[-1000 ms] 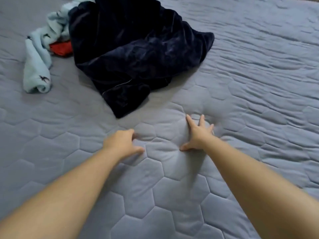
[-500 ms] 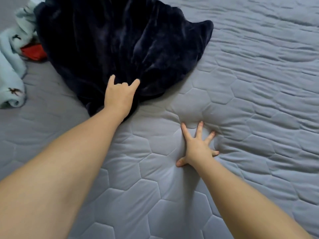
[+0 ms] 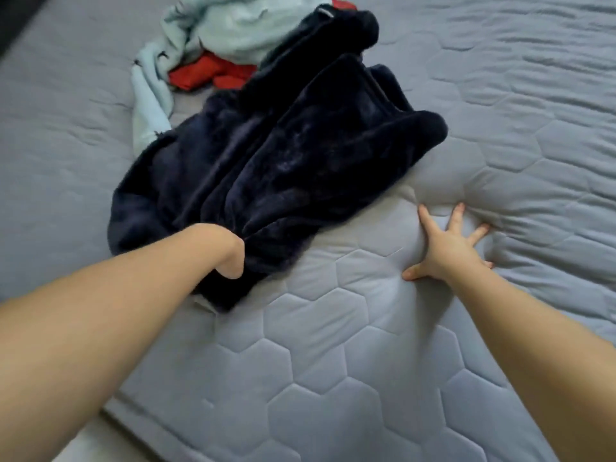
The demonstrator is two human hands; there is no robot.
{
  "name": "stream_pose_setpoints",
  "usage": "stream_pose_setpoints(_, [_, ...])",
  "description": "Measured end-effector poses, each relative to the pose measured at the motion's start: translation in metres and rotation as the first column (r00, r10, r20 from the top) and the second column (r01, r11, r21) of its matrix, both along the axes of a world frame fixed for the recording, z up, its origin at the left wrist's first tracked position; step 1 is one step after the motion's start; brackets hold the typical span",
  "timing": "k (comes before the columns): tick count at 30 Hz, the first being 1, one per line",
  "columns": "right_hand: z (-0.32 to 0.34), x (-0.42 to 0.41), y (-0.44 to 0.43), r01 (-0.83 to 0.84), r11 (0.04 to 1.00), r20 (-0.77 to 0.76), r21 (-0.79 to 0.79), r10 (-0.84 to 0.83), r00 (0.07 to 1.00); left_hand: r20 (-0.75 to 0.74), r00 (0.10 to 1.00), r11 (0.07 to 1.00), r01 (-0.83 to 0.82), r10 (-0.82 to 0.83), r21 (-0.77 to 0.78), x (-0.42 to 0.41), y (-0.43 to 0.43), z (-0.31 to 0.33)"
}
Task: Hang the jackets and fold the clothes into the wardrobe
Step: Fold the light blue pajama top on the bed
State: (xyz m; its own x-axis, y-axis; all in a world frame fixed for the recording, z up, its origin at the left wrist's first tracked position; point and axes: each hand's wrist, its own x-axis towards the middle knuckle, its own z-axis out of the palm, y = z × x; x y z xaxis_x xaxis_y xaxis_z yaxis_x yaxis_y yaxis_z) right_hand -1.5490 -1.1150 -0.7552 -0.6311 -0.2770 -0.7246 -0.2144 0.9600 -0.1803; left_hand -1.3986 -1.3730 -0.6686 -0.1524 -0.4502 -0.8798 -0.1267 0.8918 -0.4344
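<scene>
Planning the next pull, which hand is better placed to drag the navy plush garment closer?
Left. The left hand is tucked into the near edge of the navy plush garment; the right hand lies spread flat on the quilted bedspread, apart from it.

surface: grey bed cover (image 3: 333, 378), hexagon quilting | top-left: dark strip (image 3: 13, 25) | light: soft, even

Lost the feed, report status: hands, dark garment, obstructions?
Left hand grips navy garment at near edge, fingers buried in fabric. Right hand spread flat on grey bedcover. Garment crumpled, unfolded. Light blue garment, red item bunched at its far end.
</scene>
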Motion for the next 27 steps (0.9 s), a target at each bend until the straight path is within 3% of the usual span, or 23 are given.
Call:
stream_pose_setpoints(2, [0.002,0.003,0.000,-0.004,1.000,-0.001,-0.005,0.004,1.000,0.127,0.985,0.990,-0.128,0.120,0.054,-0.007,0.012,0.010])
stream_pose_setpoints(3, [0.002,0.004,0.001,-0.007,1.000,-0.006,-0.006,0.007,1.000,0.041,0.989,0.987,-0.142,0.139,0.080,-0.014,0.018,0.015])
stream_pose_setpoints(4, [0.002,0.005,0.000,-0.008,1.000,-0.012,-0.005,0.008,1.000,-0.180,0.979,0.993,-0.079,0.093,0.082,-0.023,0.021,0.018])
stream_pose_setpoints(5, [0.002,0.005,0.000,-0.008,1.000,-0.016,-0.002,0.008,1.000,-0.471,0.882,0.999,0.028,-0.005,0.041,-0.034,0.024,0.019])
stream_pose_setpoints(6, [0.001,0.004,-0.001,-0.006,1.000,-0.019,0.001,0.006,1.000,-0.691,0.717,0.994,0.108,-0.088,-0.014,-0.048,0.028,0.016])
stream_pose_setpoints(7, [0.000,0.003,-0.002,-0.004,1.000,-0.020,0.002,0.004,1.000,-0.793,0.600,0.990,0.134,-0.108,-0.033,-0.064,0.032,0.011])
stream_pose_setpoints(8, [-0.002,0.002,-0.003,-0.002,1.000,-0.020,0.004,0.002,1.000,-0.810,0.584,0.995,0.098,-0.055,0.003,-0.079,0.036,0.005])
stream_pose_setpoints(10, [-0.004,-0.001,-0.003,0.002,1.000,-0.009,0.013,-0.002,1.000,-0.728,0.685,0.999,0.012,0.030,0.053,-0.100,0.042,-0.010])
stream_pose_setpoints(16, [-0.001,-0.005,-0.004,0.012,1.000,0.022,0.026,-0.013,1.000,-0.451,0.883,0.989,0.082,-0.131,-0.126,-0.075,0.041,-0.036])
stream_pose_setpoints(18, [0.000,-0.004,-0.003,0.011,1.000,0.018,0.024,-0.011,1.000,-0.157,0.985,0.987,0.042,-0.067,-0.154,-0.069,0.042,-0.023])
stream_pose_setpoints(20, [-0.001,-0.004,-0.003,0.015,1.000,0.008,0.023,-0.015,1.000,0.157,0.987,0.998,0.030,-0.020,-0.062,-0.071,0.045,-0.013])
stream_pose_setpoints(21, [-0.001,-0.003,-0.003,0.019,0.999,0.003,0.026,-0.019,1.000,0.218,0.976,1.000,0.023,-0.020,-0.009,-0.076,0.043,-0.008])
stream_pose_setpoints(22, [-0.002,-0.003,-0.004,0.024,0.999,-0.002,0.029,-0.024,1.000,0.165,0.986,1.000,-0.003,0.001,0.016,-0.082,0.038,-0.002])
stream_pose_setpoints(23, [-0.002,-0.002,-0.004,0.028,0.999,-0.004,0.034,-0.028,1.000,-0.009,0.999,0.999,-0.051,0.051,0.012,-0.089,0.033,0.005])
stream_pose_setpoints(24, [-0.004,-0.003,-0.005,0.031,0.998,-0.003,0.045,-0.031,1.000,-0.283,0.959,0.999,-0.038,0.029,-0.027,-0.095,0.025,0.011])
stream_pose_setpoints(25, [-0.005,-0.002,-0.005,0.032,0.998,-0.005,0.055,-0.032,0.999,-0.567,0.821,0.994,0.013,-0.072,-0.108,-0.099,0.015,0.013])
stream_pose_setpoints(26, [-0.006,-0.003,-0.005,0.028,0.998,-0.009,0.058,-0.027,1.000,-0.712,0.684,0.982,0.038,-0.160,-0.184,-0.100,0.004,0.008])
stream_pose_setpoints(27, [-0.007,-0.003,-0.006,0.026,0.998,-0.013,0.059,-0.026,1.000,-0.752,0.639,0.978,0.004,-0.162,-0.208,-0.099,-0.005,0.000])
